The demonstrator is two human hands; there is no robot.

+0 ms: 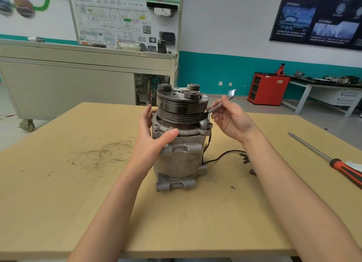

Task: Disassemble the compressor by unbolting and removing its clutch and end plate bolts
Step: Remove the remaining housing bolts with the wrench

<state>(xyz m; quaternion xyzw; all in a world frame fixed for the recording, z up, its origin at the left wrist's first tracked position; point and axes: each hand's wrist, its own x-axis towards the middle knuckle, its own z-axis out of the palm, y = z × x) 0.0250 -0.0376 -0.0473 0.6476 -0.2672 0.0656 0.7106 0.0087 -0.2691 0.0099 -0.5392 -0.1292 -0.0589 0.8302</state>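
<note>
Main risk imo: the wrench [219, 105] slips off the bolt [203, 123] and rounds the head. It's angled up and away toward center-right of frame, and it's blurry, so can't tell how well the end sits on the bolt. If it pops off, knuckles go straight into the pulley [181, 113]. Second thing: the compressor [179, 144] stands on end w/ the heavy clutch up top, so a hard sideways pull could tip it or make it skate across the surface [78, 183].

Right hand [231, 120] is pinching the wrench shaft between fingers and thumb, a pretty light grip tbh. Left hand [154, 136] is wrapped around the left side of the housing, thumb lying across the flange, bracing it.

Compressor sits mid-frame, upright on the tan surface. Dull grey cast alu body, grimy, mounting ears top and bottom, ribbed dark pulley, clutch plate [182, 94] w/ three round dampers on it. Black wire [221, 158] trails off to the right. A red-handled screwdriver [329, 160] lies well apart at the right edge.
</note>
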